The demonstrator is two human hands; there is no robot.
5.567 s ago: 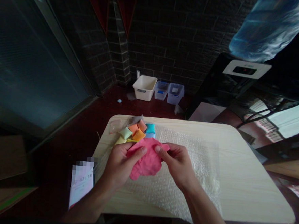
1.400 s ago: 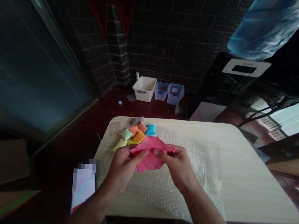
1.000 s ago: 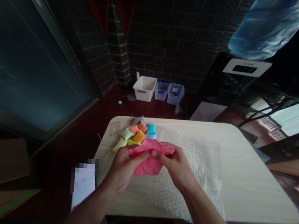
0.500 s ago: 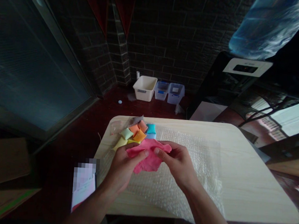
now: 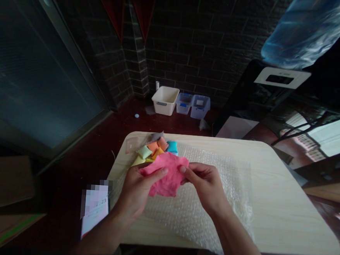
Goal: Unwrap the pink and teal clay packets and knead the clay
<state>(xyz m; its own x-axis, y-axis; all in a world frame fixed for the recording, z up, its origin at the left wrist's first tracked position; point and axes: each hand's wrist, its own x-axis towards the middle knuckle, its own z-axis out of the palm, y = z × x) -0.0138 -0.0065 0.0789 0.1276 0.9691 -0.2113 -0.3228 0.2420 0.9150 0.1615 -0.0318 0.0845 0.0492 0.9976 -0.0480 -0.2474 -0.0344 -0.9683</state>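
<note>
though blurred, "23" on a lit screen, pink sheet in both hands' grip

A dark brick wall rises beyond a reddish floor and a pale wood-grain table. Left stands a blue-grey glazed panel; brighter light shows at the far right.

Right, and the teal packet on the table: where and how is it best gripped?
I'd pinch the teal packet by its right edge, coming from above right. It looks pillow-shaped, the brownish packet crowds its left side, and in this view the pink sheet comes up close on its near side.
</note>
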